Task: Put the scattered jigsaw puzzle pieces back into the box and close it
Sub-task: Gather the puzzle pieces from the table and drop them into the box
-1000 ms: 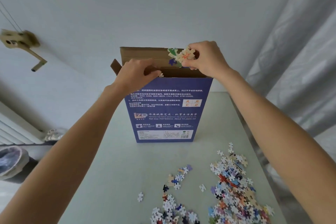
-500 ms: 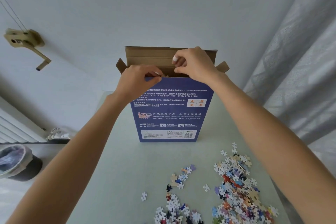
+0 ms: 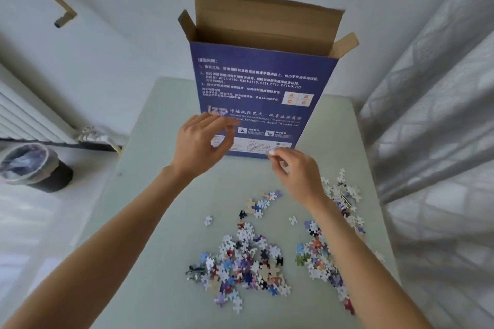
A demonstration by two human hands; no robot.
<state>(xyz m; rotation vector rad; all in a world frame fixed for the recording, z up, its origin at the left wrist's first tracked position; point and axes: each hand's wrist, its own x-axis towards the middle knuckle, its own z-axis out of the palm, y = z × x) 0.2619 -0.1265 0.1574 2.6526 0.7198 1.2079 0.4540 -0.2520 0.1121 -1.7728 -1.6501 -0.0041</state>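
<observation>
Our two bare hands hang over a pale worktop [image 3: 149, 222] in front of a tall blue puzzle box [image 3: 256, 93], which stands upright at the far middle of the surface with its brown cardboard flaps [image 3: 267, 19] raised and its top open. Our left hand [image 3: 200, 144] hovers just before the lower left of the box's printed face, fingers loosely curled and slightly blurred, its grip holding nothing that we can make out. Our right hand [image 3: 296, 173] sits lower and to the right, near the box's bottom edge, thumb and fingertips drawn close together; whether that grip pinches a piece we cannot tell. Scattered jigsaw pieces [image 3: 246, 262] lie on the worktop nearer to us: a dense heap in the middle, a small cluster [image 3: 260, 201] between that heap and the box, and a long strip of pieces [image 3: 331, 243] running along the right side, partly hidden under our right forearm. A few single pieces lie apart between the groups. On the floor to the left stands a lined waste bin [image 3: 34, 165], beside a white radiator [image 3: 24, 117]; a grey curtain [image 3: 438, 115] hangs at the right.
</observation>
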